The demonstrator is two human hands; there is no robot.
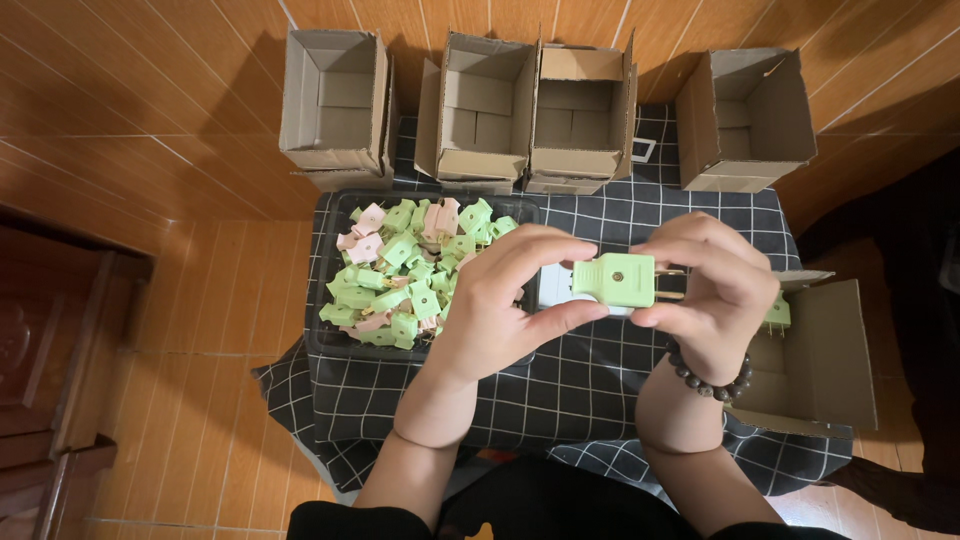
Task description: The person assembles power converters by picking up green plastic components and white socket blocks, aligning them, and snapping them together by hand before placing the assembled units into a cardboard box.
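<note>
Both hands hold one light green plug (614,279) above the table, its metal prongs pointing right. My left hand (505,300) pinches its left end between thumb and fingers. My right hand (712,290), with a bead bracelet on the wrist, grips the prong end. Left of the hands lies a black tray (325,340) heaped with several green and pink plugs (400,275). Another green plug (778,315) shows behind my right hand, at the mouth of an open box.
A dark checked cloth (560,390) covers the small table. Open cardboard boxes stand along the far edge (335,100), (480,105), (580,110), (745,120). One more open box (825,360) sits at the right. Tiled floor surrounds the table.
</note>
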